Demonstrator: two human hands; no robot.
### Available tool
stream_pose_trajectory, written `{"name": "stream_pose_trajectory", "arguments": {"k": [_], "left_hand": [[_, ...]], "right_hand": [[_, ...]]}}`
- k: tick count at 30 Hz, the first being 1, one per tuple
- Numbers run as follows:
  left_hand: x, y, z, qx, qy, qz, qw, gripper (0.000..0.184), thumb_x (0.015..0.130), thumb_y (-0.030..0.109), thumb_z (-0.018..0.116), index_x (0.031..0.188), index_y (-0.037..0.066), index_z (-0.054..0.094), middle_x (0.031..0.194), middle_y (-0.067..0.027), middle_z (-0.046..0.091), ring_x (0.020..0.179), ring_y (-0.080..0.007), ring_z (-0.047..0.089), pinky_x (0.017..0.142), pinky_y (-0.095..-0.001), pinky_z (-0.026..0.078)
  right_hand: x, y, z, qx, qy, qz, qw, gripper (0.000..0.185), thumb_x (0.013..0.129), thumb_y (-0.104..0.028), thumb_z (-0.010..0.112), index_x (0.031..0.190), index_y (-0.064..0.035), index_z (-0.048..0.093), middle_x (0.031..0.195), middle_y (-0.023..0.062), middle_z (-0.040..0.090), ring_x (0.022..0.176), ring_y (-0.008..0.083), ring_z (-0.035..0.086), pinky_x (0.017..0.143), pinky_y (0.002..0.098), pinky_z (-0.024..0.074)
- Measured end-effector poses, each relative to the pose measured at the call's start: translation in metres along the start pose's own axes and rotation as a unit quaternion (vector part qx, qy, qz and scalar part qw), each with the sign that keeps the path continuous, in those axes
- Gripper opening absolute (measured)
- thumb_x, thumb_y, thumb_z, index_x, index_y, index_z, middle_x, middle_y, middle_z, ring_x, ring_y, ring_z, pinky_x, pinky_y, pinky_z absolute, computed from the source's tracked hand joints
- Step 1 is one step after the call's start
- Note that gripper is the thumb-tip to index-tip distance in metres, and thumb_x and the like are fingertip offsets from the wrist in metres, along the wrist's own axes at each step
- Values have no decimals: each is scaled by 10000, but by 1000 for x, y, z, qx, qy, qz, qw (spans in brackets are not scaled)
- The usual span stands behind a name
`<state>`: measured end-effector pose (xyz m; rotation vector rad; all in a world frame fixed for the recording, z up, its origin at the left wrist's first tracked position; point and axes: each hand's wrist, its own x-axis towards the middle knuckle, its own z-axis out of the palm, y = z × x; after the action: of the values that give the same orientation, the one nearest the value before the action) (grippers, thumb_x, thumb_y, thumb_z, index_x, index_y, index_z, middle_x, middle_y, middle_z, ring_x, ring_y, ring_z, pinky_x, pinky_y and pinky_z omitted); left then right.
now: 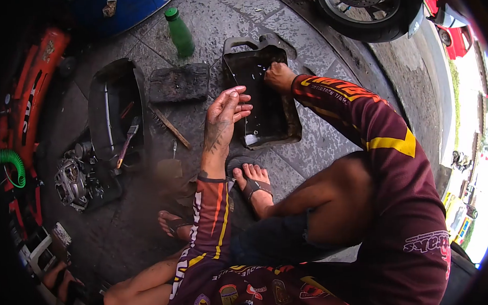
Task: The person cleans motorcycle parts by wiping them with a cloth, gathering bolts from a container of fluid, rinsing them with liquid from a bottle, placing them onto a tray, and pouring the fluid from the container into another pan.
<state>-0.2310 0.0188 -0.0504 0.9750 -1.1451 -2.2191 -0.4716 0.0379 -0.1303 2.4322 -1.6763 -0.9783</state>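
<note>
The tray (pixel 269 115), its length pointing away, is overhung by the curled right hand (pixel 279 77), contents indeterminable; the left hand (pixel 225 111) is held loosely open, apparently empty, nearby.

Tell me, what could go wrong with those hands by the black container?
If its rim is rough, the cut-open container might scratch the bare right hand. A bump could also scatter the small pale specks inside it. And the foot in the open sandal is close by, so anything that slipped or spilled might reach those bare toes.
</note>
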Motion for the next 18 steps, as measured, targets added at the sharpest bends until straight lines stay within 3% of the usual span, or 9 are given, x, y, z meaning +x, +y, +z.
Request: {"name": "stream_pose_trajectory", "arguments": {"k": [2, 4, 5, 8, 11, 13, 15, 16, 18], "left_hand": [[0, 1, -2, -9, 3, 2, 1000, 365, 973, 298, 463, 1181, 15, 561, 1029, -115, 629, 900, -185, 638, 812, -295, 519], [-1, -2, -4, -39, 0, -5, 999, 376, 973, 305, 460, 1203, 20, 545, 1088, -118, 608, 969, -197, 617, 871, -308, 495], [-2, -7, -2, -47, 8, -7, 999, 376, 973, 305, 460, 1203, 20, 545, 1088, -118, 608, 969, -197, 617, 871, -308, 495], [10, -25, 13, -118, 27, -23, 992, 422, 972, 346, 449, 1238, 23, 509, 1205, -123, 551, 1069, -211, 568, 961, -362, 430], [42, -52, 11, -246, -14, -77, 966, 402, 967, 347, 456, 1188, 22, 539, 1114, -109, 590, 992, -213, 595, 932, -364, 445], [49, -55, 10, -371, -73, -137, 915, 358, 954, 336, 480, 1097, 25, 583, 973, -89, 619, 899, -211, 612, 849, -341, 487], [43, -51, 12, -357, -58, -129, 923, 340, 948, 329, 491, 1055, 24, 597, 926, -83, 623, 872, -208, 615, 799, -329, 498], [41, -47, 12, -343, -42, -118, 931, 326, 942, 322, 502, 1013, 23, 610, 880, -77, 627, 845, -206, 617, 749, -317, 510], [40, -46, 6, -352, -32, -99, 930, 320, 940, 319, 506, 958, 17, 612, 820, -62, 602, 763, -202, 595, 646, -297, 490]], "right_hand": [[2, 5, -5, 17, -12, -4, 1000, 105, 752, -154, 621, 781, -98, 704, 805, 81, 694, 771, 235, 684, 594, 357, 520], [-1, 8, -28, 182, 49, 111, 976, 123, 753, -155, 616, 809, -74, 690, 814, 122, 689, 776, 279, 685, 633, 401, 533], [-9, 10, -45, 234, 32, 141, 961, 144, 754, -154, 620, 842, -55, 674, 831, 154, 679, 791, 330, 673, 659, 422, 535], [-40, -1, -92, 345, 103, 162, 919, 159, 769, -168, 623, 856, -36, 642, 809, 158, 665, 784, 347, 656, 652, 420, 524], [-71, -15, -119, 430, 186, 105, 877, 192, 802, -198, 612, 879, -24, 590, 786, 168, 642, 776, 376, 630, 640, 437, 505], [-79, -26, -116, 464, 221, 128, 848, 197, 812, -199, 602, 888, -20, 570, 776, 179, 631, 772, 387, 620, 640, 450, 496], [-83, -30, -103, 494, 279, 178, 804, 196, 828, -188, 587, 901, -13, 537, 766, 205, 615, 759, 415, 599, 641, 476, 482], [-84, -32, -96, 492, 281, 180, 804, 196, 828, -188, 587, 901, -13, 537, 766, 205, 615, 759, 415, 599, 641, 476, 482], [-90, -43, -79, 437, 188, 198, 857, 173, 810, -149, 582, 909, -12, 543, 761, 217, 618, 750, 412, 609, 638, 480, 487]]}}
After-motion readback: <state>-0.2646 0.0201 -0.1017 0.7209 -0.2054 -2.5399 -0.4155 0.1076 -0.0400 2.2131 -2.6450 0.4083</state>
